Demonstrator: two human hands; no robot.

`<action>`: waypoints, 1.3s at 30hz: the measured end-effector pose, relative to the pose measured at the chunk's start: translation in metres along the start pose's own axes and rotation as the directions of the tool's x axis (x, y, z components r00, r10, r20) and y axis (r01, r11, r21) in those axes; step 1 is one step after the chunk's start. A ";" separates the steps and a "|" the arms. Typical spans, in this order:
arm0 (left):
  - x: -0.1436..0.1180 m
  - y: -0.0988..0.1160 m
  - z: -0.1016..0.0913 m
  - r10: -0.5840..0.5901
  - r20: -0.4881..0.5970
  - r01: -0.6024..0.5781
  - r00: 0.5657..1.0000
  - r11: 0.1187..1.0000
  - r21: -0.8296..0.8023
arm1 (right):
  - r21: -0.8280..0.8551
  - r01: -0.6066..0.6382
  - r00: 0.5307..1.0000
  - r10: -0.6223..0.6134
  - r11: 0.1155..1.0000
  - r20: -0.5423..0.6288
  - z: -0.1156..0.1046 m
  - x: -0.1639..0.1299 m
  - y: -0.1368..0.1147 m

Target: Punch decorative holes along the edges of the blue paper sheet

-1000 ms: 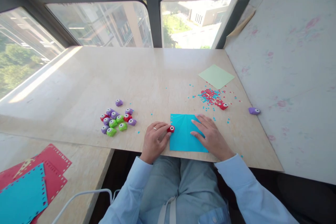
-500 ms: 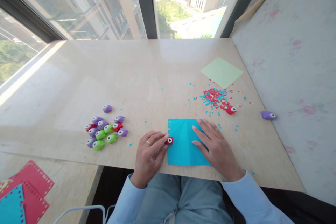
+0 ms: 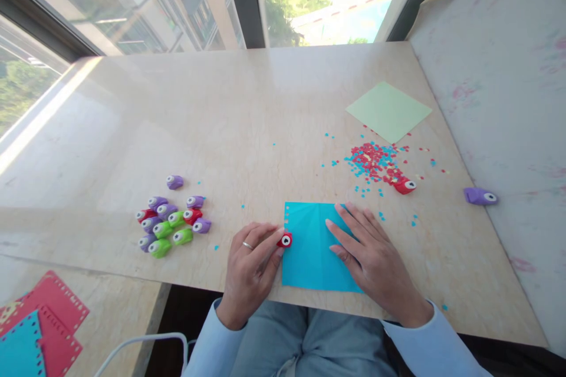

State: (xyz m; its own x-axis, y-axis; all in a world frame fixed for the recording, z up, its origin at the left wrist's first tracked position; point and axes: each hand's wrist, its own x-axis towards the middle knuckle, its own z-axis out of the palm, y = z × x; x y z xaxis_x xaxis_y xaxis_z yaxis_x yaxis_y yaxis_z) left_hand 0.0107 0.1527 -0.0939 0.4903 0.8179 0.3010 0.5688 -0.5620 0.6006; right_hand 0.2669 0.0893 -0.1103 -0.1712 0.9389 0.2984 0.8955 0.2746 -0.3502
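1. The table (image 3: pixel 274 106) is a big pale slab by the window, with a light green sheet (image 3: pixel 388 111) at far right.
2. The blue paper (image 3: pixel 312 247) lies flat at the near edge, a column of punched holes down its left side.
3. The right hand (image 3: pixel 375 259) rests on the paper, fingers spread flat to pin it. Good idea, I'd say; keep that pressure even.
4. The left hand (image 3: pixel 252 262) pinches the small red punch (image 3: pixel 285 240) on the paper's left edge, fingers pressed together around it.
5. Spare punches (image 3: pixel 170 224) cluster to the left.
6. Confetti bits (image 3: pixel 374 162) are scattered far right. Matching each hole's spacing probably looks neatest.
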 end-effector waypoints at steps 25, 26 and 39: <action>-0.002 0.003 -0.002 -0.180 -0.078 0.164 0.981 0.971 -0.173 | 0.100 -0.020 0.998 0.026 0.995 -0.058 -0.003 0.001 0.001; -0.002 0.003 -0.002 -0.215 -0.088 0.191 0.973 0.956 -0.224 | 0.107 -0.022 0.998 0.029 0.994 -0.062 -0.003 0.001 0.001; 0.045 0.002 -0.040 -0.496 0.359 0.588 0.791 0.780 -0.217 | 0.306 -0.092 0.972 0.152 0.947 -0.177 -0.003 0.001 0.003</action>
State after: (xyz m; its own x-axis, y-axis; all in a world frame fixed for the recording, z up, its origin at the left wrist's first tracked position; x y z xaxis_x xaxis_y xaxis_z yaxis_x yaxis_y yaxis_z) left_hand 0.0079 0.1936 -0.0493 0.3429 0.8810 -0.3260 0.5882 0.0693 0.8058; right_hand 0.2710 0.0906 -0.1081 0.0424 0.9181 0.3942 0.7385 0.2369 -0.6312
